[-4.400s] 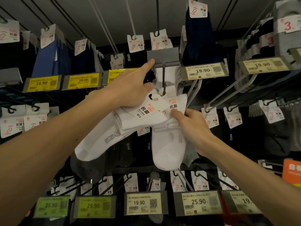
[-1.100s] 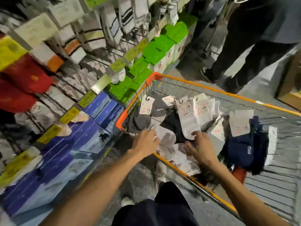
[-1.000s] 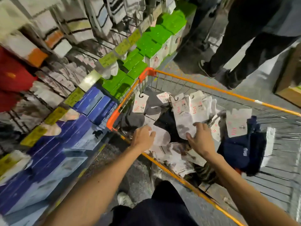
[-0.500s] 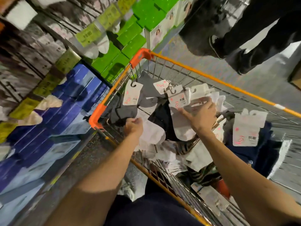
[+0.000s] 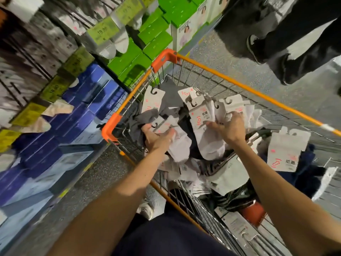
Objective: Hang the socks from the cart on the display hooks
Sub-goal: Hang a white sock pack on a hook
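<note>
The white sock packs [image 5: 208, 145] lie heaped in the wire cart [image 5: 239, 85]. The right hand [image 5: 228, 128] has its fingers [image 5: 234, 115] curled round several; at its 9 o'clock the left hand [image 5: 156, 139] clasps another white pack [image 5: 180, 145]. At the cart's 11 o'clock stand green boxes [image 5: 155, 32].

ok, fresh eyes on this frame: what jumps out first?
The orange-rimmed cart at centre, heaped with tagged socks. Both hands are in it: the left hand grips a white pack, and the right hand grips a second pack. Bright green boxes stand out just beyond the cart's far corner.
</note>
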